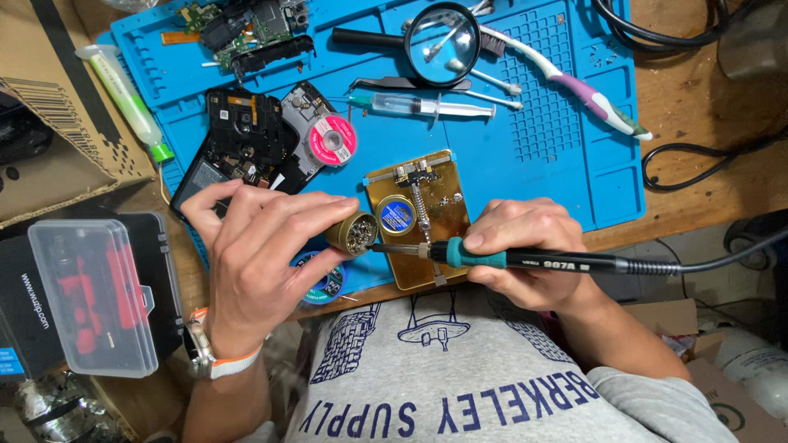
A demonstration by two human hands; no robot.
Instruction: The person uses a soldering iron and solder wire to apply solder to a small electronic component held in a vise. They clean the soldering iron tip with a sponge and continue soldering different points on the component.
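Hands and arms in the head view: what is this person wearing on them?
Both hands are bare, without gloves. The left hand has a wristwatch with a metal case on a white and orange strap. The right hand wears nothing visible; its forearm is bare up to a grey short sleeve.

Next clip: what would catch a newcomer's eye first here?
At centre, the right hand holds a soldering iron with its tip pushed into a small brass tip cleaner gripped by the left hand. Behind them a bright blue mat carries a magnifier, a syringe and an opened phone.
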